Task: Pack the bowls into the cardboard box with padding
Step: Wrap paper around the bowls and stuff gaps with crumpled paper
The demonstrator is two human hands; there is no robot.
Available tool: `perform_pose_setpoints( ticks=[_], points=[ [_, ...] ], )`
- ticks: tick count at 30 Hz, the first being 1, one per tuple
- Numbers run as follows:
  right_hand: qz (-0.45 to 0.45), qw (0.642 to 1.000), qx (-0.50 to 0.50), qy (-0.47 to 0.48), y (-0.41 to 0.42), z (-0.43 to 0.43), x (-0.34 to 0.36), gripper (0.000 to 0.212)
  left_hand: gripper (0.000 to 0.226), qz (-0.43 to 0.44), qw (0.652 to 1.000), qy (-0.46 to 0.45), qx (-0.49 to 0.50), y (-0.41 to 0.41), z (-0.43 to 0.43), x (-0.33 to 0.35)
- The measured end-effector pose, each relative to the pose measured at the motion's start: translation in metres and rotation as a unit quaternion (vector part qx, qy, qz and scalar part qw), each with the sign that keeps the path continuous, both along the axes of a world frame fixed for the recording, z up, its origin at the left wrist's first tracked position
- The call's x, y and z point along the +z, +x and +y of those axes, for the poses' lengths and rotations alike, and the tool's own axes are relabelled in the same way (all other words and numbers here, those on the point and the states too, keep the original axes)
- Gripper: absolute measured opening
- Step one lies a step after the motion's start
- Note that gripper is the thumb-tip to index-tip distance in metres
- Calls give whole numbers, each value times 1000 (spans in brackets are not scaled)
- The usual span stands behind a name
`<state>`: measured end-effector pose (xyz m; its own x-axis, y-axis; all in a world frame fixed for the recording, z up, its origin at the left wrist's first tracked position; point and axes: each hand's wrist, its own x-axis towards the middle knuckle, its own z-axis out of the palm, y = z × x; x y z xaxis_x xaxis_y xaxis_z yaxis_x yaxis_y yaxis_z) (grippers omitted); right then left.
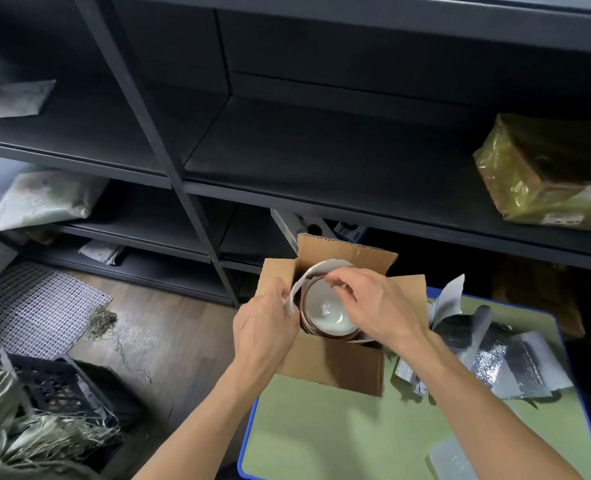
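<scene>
My left hand [266, 327] pinching foam padding [309, 273] at 9 o'clock of box [339, 365], right hand [373, 306] pinching it near 12. Bowls [325, 310] already in, padding half tucked, box not closed yet lol.

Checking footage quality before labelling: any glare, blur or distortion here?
Head view: a glare spot sits inside the white bowl; head view: the dim shelf unit slants from wide-angle distortion; head view: the right hand, pinching the foam padding, looks slightly soft.
</scene>
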<state>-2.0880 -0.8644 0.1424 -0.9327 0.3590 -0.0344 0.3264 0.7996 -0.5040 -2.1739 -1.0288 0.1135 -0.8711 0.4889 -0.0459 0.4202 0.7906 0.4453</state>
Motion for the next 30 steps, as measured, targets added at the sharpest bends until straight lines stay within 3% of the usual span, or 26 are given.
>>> perform_pose_setpoints(
  ticks=[5,10,14,20,25,30],
  points=[
    [7,999,-17,-46,-4,-12,-5,42,15,-18,1000,-18,-3,4,2,0],
    [13,1000,7,23,-15,-5,-8,66,11,-28,998,-44,-35,9,12,-5],
    [-21,995,31,94,-27,5,-21,53,16,-28,998,-54,-33,10,15,-3],
    [12,988,71,136,-49,1,-25,27,24,27,999,-39,-16,8,5,9],
    [8,976,115,187,-66,1,-26,12,23,5,997,-76,-19,1,3,5],
    [-26,964,142,223,-71,2,-31,23,17,-5,997,-75,-14,-5,9,3]
  ],
)
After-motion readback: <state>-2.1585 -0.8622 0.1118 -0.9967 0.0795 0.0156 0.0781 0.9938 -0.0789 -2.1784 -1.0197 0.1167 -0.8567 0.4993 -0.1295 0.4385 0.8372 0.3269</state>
